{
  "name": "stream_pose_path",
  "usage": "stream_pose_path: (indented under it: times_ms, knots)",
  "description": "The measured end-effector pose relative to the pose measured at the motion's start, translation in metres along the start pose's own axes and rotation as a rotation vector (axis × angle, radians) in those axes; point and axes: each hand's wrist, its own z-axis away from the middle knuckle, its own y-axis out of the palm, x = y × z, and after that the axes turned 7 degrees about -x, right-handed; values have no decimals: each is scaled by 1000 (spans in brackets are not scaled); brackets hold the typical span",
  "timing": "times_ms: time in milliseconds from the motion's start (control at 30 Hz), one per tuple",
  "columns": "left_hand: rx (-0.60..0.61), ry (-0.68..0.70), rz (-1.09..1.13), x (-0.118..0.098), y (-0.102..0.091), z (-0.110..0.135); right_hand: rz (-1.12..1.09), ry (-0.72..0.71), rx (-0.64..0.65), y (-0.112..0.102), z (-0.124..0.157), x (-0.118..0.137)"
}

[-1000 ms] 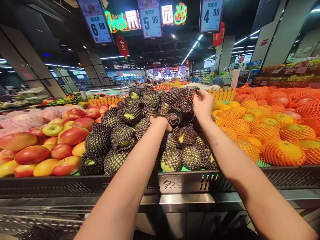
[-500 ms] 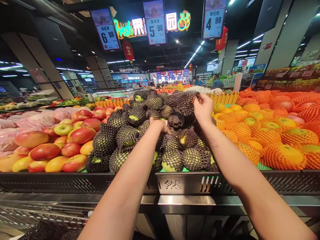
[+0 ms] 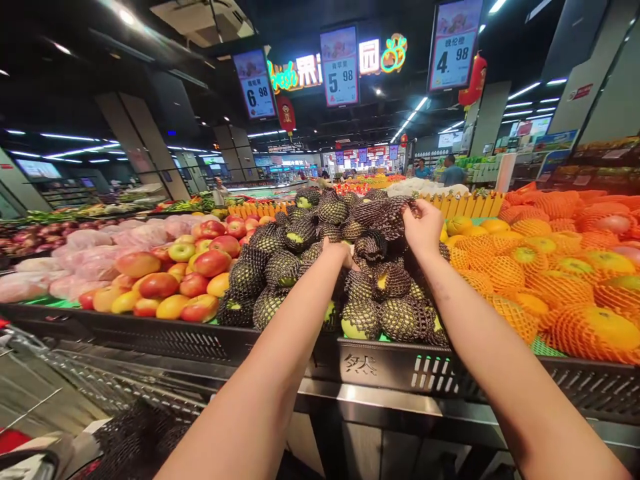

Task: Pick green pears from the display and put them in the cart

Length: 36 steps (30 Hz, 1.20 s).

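Green fruits in black foam net sleeves are heaped in the middle of the display. My right hand, thumb and fingertips pressed together, pinches the end of a dark net sleeve at the right top of the heap. My left hand reaches into the front of the heap, palm turned away and thumb stretched to the right. Its fingers curl forward among the netted fruits, and what they grasp is hidden. Just right of that thumb sits another netted fruit.
Red-yellow apples and pink-wrapped fruit lie left. Orange-netted fruit fills the right side. A black slatted rail edges the display. Below left are a shopping cart and loose black netting. People stand far back.
The view has turned left, so the display sits further right and more of the cart shows. Both hands keep nearly the same places on the heap.
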Motion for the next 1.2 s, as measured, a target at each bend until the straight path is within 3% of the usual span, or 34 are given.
stream_pose_path:
  times_ms: [200, 433, 600, 700, 800, 867, 967, 1067, 1133, 1200]
  knots:
    - [-33, -66, 69, 6, -25, 26, -5, 40, 7, -1, 0, 0]
    - [-329, -49, 312, 28, -39, 46, -6, 28, 43, 3, 3, -3]
    - [-745, -246, 939, 19, -38, 43, -25, 57, -5, 1, 2, -4]
    - [-902, -321, 1553, -6, -46, 44, -48, 105, 4, 1, 3, -5]
    - [-830, -256, 2099, -36, -53, 49, 13, 159, 68, 2, 4, -6]
    - [-807, -207, 2247, -52, -53, 53, 76, 184, 75, 1, 4, -5]
    - [-867, -157, 2223, -66, -47, 58, 158, 206, -7, -2, 2, -1]
    - [-915, -15, 2102, -72, -44, 68, 272, 151, -39, -5, 1, 4]
    - [-873, 101, 2023, -73, -46, 77, 349, 102, 50, -4, 3, 6]
    - [-733, 171, 1968, -72, -47, 85, 347, 101, 201, -2, 7, 4]
